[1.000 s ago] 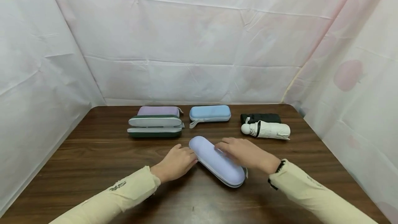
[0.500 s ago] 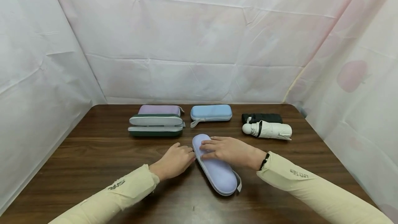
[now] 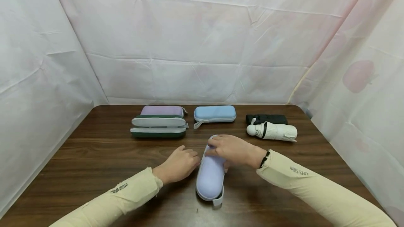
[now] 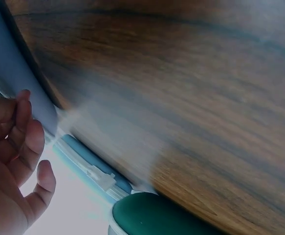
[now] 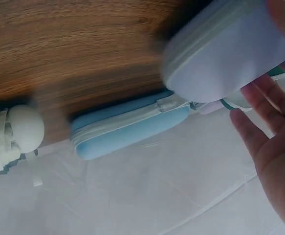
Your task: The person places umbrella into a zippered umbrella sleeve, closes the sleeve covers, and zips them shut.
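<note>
In the head view a lavender zip case (image 3: 210, 178) stands lengthwise in front of me, its wrist strap at the near end. Over its far half, my right hand (image 3: 235, 150) grips it from above, thumb down the right side and fingers across the top. The right wrist view has the end of that case beside the fingers (image 5: 252, 132). My left hand (image 3: 180, 164) rests by the case's left side with loosely bent fingers and holds nothing. In the left wrist view its fingertips (image 4: 24, 95) lie against or just beside the lavender case (image 4: 17, 63); I cannot tell which.
At the back left, an unzipped dark green case (image 3: 157, 135) stands before a purple case (image 3: 161, 110). A light blue case (image 3: 215, 113) lies at back centre. To the right are a folded white umbrella (image 3: 274, 131) and a black folded item (image 3: 268, 118). Fabric walls surround the table.
The lavender case has turned, its near end swinging left toward me. My right hand has moved left to the far part of the case and now grips it. My left hand has barely moved.
</note>
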Motion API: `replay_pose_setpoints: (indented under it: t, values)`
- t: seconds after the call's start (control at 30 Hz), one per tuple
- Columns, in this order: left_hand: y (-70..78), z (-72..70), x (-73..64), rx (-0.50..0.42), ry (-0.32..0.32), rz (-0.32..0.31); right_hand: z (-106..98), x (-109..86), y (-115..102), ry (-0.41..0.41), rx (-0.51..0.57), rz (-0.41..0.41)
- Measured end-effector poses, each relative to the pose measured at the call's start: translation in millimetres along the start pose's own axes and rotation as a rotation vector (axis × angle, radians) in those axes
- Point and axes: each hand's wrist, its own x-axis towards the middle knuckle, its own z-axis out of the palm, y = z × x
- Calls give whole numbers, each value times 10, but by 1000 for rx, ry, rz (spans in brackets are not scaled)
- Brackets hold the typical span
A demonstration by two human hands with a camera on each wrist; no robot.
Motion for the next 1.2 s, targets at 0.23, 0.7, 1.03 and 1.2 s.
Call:
replay_pose_setpoints:
  t: [0.23,0.7,1.03,1.2]
  values:
    - [-12,-29,-32,-10,-23,-14,34,-13,99,0,113,7]
    - [-71,-69,-35,-5,5,0,162,-171,172,-14,285,78]
    - [-131,-76,-67,20,-13,3,262,-250,146,51,237,106]
    - [-172,-79,-124,45,-14,0,282,-287,126,58,209,148]
